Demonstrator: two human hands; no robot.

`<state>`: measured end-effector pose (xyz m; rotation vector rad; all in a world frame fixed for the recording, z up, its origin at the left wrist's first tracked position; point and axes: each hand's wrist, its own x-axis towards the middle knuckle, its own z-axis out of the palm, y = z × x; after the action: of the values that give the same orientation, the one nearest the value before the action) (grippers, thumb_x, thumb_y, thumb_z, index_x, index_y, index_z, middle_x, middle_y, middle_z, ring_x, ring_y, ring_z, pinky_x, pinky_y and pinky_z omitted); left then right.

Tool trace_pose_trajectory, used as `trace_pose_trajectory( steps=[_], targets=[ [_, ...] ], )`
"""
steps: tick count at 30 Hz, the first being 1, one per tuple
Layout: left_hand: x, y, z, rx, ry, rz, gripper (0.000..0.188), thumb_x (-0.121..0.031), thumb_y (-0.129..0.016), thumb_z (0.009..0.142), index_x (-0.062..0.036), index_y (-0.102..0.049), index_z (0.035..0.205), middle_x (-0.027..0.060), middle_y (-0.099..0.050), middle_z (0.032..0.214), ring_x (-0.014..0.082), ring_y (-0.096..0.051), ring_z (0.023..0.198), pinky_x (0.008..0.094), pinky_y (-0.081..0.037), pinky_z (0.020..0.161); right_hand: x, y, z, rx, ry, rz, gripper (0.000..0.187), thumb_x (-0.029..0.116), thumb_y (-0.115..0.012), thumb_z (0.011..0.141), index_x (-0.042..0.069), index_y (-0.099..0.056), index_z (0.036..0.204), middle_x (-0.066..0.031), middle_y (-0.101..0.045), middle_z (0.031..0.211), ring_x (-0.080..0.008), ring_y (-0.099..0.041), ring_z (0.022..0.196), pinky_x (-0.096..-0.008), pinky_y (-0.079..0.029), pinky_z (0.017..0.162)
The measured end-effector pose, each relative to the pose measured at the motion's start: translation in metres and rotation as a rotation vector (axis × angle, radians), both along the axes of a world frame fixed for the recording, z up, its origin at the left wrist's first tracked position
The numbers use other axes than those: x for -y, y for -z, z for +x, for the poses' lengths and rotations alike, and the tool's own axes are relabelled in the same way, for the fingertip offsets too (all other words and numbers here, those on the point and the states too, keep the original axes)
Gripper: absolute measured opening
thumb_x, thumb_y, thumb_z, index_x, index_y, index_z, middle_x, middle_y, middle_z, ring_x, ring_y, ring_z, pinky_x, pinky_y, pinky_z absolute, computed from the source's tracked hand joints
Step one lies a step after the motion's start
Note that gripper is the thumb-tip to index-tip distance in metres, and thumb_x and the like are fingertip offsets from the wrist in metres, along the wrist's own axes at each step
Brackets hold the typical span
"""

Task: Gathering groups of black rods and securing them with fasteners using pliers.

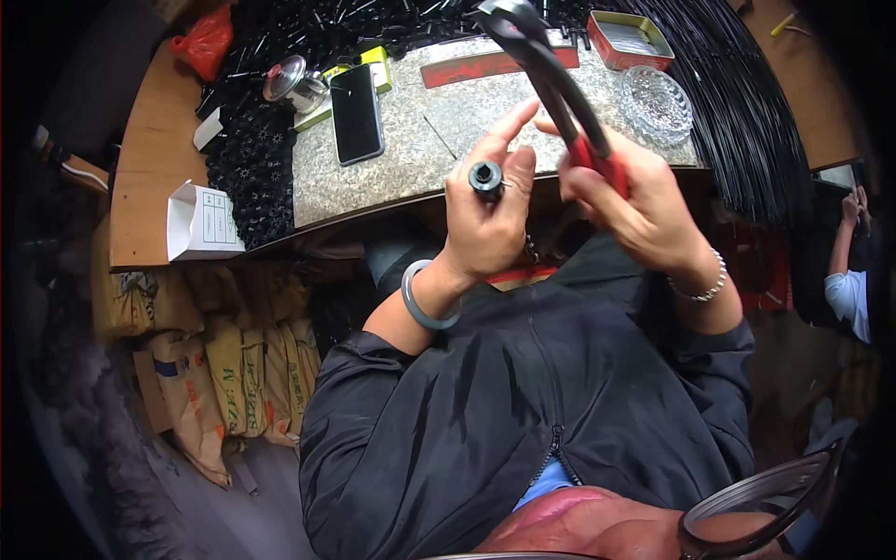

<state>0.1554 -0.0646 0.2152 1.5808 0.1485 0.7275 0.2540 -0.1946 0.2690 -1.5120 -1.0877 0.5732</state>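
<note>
The left hand (485, 219) grips a small black round part (485, 176); the right hand (627, 201) grips red-handled pliers (551, 79), seemingly preparing assembly; next needs careful alignment.

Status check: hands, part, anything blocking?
Left hand grips small black cap. Right hand holds red-handled pliers. Nothing between them.

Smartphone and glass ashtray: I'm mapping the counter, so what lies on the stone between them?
In the head view, between the smartphone and the glass ashtray lie a thin black rod and a flat red strip.
</note>
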Motion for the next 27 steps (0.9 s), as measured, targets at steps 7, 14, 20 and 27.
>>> trace_pose_trajectory(
  steps=[7,14,20,27],
  targets=[
    [0.0,-0.008,0.002,-0.023,-0.03,-0.025,0.031,-0.015,-0.043,0.094,0.0041,-0.054,0.115,-0.0037,-0.045,0.058,0.0019,-0.039,0.05,0.0179,-0.029,0.047,0.056,-0.005,0.003,-0.031,-0.303,-0.477,0.019,0.012,-0.05,0.09,-0.001,-0.05,0.103,-0.0036,-0.053,0.059,-0.0103,-0.054,0.051,-0.0235,-0.044,0.05],
    [0.002,-0.013,-0.002,-0.042,0.021,0.098,0.029,-0.016,-0.043,0.094,0.0037,-0.06,0.108,-0.0079,-0.042,0.051,-0.0008,-0.036,0.044,0.0168,-0.026,0.042,0.058,-0.021,0.003,0.045,-0.29,-0.52,0.019,0.017,-0.052,0.09,-0.001,-0.05,0.096,-0.0093,-0.048,0.053,-0.0171,-0.049,0.045,-0.0283,-0.039,0.046],
    [0.009,-0.018,-0.001,-0.042,0.024,-0.035,0.03,-0.016,-0.042,0.094,0.0045,-0.06,0.105,-0.0078,-0.042,0.051,-0.0009,-0.037,0.044,0.017,-0.026,0.042,0.055,-0.021,0.003,0.179,-0.289,-0.395,0.027,0.017,-0.052,0.09,-0.001,-0.049,0.11,-0.0125,-0.048,0.056,-0.0208,-0.049,0.048,-0.0298,-0.04,0.05],
    [0.008,-0.013,0.0,-0.032,0.001,0.001,0.029,-0.015,-0.043,0.094,0.0039,-0.06,0.105,-0.0081,-0.041,0.051,-0.0011,-0.036,0.044,0.0172,-0.026,0.041,0.052,-0.044,0.006,0.123,-0.321,-0.592,0.024,0.018,-0.05,0.091,-0.001,-0.048,0.106,-0.0081,-0.048,0.056,-0.0167,-0.049,0.049,-0.028,-0.04,0.049]
  ],
)
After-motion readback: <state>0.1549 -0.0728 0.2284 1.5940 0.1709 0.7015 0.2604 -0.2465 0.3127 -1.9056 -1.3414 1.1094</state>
